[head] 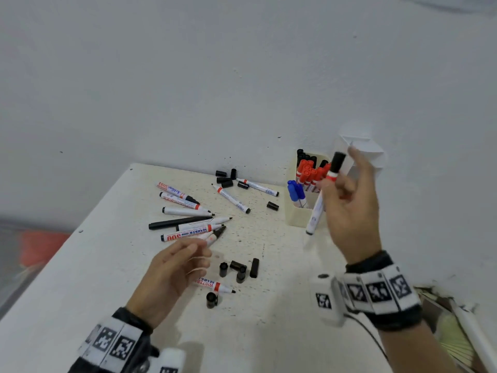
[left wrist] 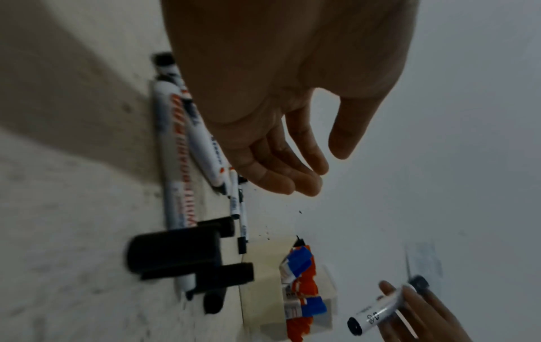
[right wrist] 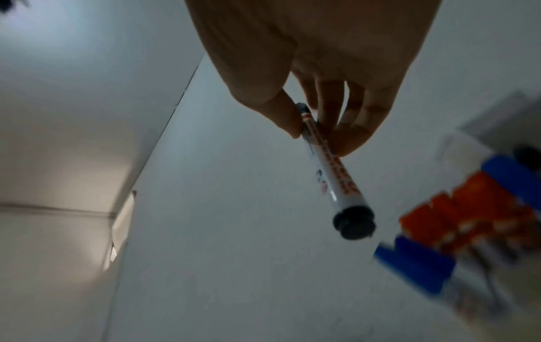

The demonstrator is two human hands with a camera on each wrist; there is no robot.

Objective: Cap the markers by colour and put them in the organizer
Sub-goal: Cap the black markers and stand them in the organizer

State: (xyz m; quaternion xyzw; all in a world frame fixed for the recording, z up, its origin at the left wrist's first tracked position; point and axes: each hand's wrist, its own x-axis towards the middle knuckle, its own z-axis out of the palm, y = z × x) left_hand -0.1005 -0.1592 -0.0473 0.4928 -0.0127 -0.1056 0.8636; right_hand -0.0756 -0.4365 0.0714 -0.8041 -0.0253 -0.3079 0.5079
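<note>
The capped black marker [head: 324, 191] was up in the air in front of the organizer [head: 301, 214], cap uppermost, pinched near its top between the thumb and fingers of my right hand [head: 349, 208]. The organizer already stood crowded with red, blue and black capped markers, so I judged the barrel could snag on those caps on the way down and tip out, or nudge the light box along the table [head: 113, 265]. A pinch that high also left the long lower end free to swing. That hand was raised, wrist bent back, the forefinger lifted clear. My left hand [head: 174, 273] hovered low over the uncapped markers [head: 193, 230], fingers loosely extended and holding nothing; blur in the head view kept me from saying whether the fingertips touched one. Loose black caps [head: 239, 269] lay just beside it.
</note>
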